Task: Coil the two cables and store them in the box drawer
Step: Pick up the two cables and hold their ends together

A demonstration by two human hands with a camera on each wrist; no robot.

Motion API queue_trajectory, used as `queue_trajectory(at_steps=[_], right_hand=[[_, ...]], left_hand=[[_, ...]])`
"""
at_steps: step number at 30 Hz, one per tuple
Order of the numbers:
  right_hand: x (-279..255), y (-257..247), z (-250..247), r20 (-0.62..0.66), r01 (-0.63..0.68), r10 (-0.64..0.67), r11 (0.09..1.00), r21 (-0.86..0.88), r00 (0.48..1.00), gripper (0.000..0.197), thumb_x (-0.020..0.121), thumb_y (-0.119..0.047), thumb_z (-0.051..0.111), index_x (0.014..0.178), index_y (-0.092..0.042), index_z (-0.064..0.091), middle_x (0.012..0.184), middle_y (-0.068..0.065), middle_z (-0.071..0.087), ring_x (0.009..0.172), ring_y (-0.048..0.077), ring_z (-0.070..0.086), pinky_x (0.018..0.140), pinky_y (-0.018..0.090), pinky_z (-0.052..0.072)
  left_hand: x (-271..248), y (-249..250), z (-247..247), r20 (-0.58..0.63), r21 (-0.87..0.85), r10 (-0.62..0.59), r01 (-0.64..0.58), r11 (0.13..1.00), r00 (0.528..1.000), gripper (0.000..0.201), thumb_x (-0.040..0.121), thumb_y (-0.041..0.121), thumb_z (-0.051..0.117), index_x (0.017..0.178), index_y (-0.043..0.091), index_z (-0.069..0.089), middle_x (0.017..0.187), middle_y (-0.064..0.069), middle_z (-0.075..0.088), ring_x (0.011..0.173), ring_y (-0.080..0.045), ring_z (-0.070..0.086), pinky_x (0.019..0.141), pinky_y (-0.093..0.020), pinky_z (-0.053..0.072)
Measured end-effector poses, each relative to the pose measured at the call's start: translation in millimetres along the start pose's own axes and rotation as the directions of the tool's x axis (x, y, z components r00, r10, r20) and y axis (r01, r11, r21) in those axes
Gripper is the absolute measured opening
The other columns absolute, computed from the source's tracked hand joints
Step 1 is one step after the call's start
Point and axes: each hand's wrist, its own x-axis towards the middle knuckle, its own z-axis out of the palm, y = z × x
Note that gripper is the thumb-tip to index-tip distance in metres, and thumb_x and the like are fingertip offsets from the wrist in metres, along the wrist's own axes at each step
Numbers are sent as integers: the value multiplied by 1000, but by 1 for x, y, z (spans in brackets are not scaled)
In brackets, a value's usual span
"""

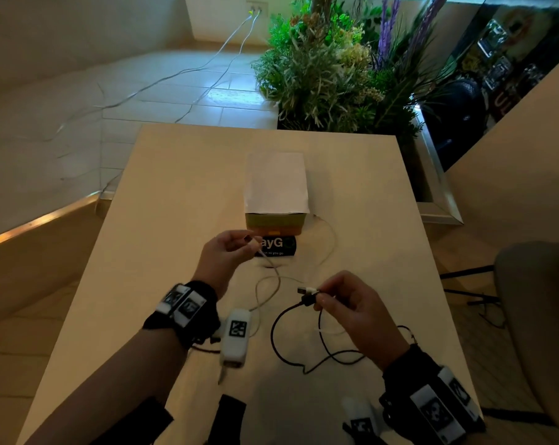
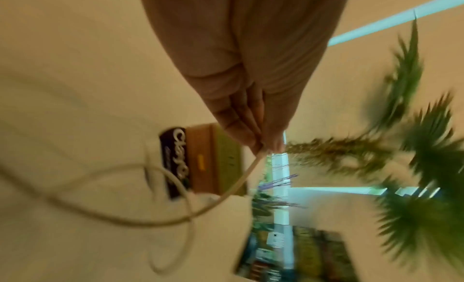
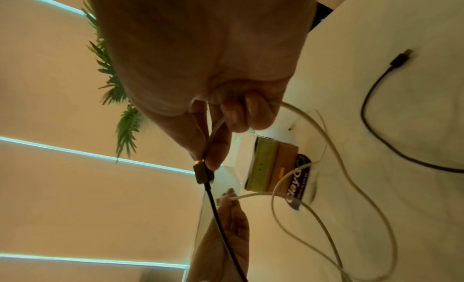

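Note:
A small box (image 1: 275, 184) with a white top and an orange and green drawer front (image 1: 273, 224) stands at the table's middle, its drawer closed. My left hand (image 1: 254, 242) is raised just before it and pinches one end of the white cable (image 1: 273, 281), which droops in loops to the table. In the left wrist view the fingertips (image 2: 263, 147) nip that white cable (image 2: 236, 187). My right hand (image 1: 319, 297) holds the black cable's plug (image 3: 203, 173) together with the white cable's other end. The black cable (image 1: 273, 335) lies looped on the table, its far plug (image 3: 401, 58) loose.
A black sticker (image 1: 276, 248) lies on the beige table (image 1: 175, 203) in front of the box. A planter full of greenery (image 1: 336, 75) stands beyond the far right corner. White leads (image 1: 175, 78) trail over the floor at left. A chair (image 1: 535, 316) sits at right.

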Motion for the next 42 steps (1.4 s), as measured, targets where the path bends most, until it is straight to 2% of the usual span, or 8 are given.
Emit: queue_trajectory(at_steps=[5,11,16,21,31,35,38,42], right_hand=[[-6,-38,2,70,89,-97,989,120,993,10,85,4,56,83,-6,56,65,1,66,51,0,53,50,9,40],[-10,-54,18,7,156,-161,963,218,987,18,88,1,52,80,-15,55,63,0,64,44,4,40,43,17,33],[-19,-52,25,-74,178,-162,923,340,984,14,90,1,48,83,-10,51,63,0,61,43,8,33,41,22,27],[-26,-49,31,-52,146,-137,890,431,989,7,85,-11,49,81,-15,52,63,3,56,43,10,31,42,23,26],[-38,-47,45,-77,97,-75,936,337,994,18,93,-9,47,85,-20,57,75,1,55,63,9,47,57,26,45],[-41,-48,34,-71,69,-50,952,298,996,18,94,-9,45,86,-21,56,88,0,61,81,10,56,68,30,50],[-40,-56,19,-82,111,-98,978,179,992,19,93,-7,47,85,-22,57,84,0,63,77,9,59,68,26,52],[-32,-71,15,-59,218,-219,976,-22,974,20,89,-8,54,83,-27,58,83,-2,64,75,5,57,69,19,49]], left_hand=[[-64,57,9,236,-184,117,-74,980,965,14,80,6,59,87,11,69,74,-3,73,75,-17,68,77,-31,55],[-107,82,27,339,53,189,-219,974,922,22,92,6,46,103,6,64,94,-12,67,80,-15,66,70,-27,53],[-126,74,32,323,-102,178,-153,983,929,33,90,6,47,121,13,58,117,-3,68,99,-11,63,73,-21,48],[-132,69,40,317,-241,114,-36,970,942,29,83,4,55,107,16,66,103,4,73,93,-7,64,72,-17,47],[-134,62,52,108,-264,171,-137,955,979,20,90,9,51,102,1,64,104,-26,64,96,-33,62,93,-45,49],[-135,65,48,14,-296,165,-153,943,986,22,95,11,40,102,4,60,71,-4,68,62,-16,65,68,-32,57],[-132,70,41,7,-277,164,-156,948,986,24,97,12,36,113,5,51,66,1,50,41,-8,39,42,-22,38],[-135,75,40,202,-116,162,-141,983,966,27,91,6,48,118,2,48,66,5,52,48,-7,34,46,-19,32]])
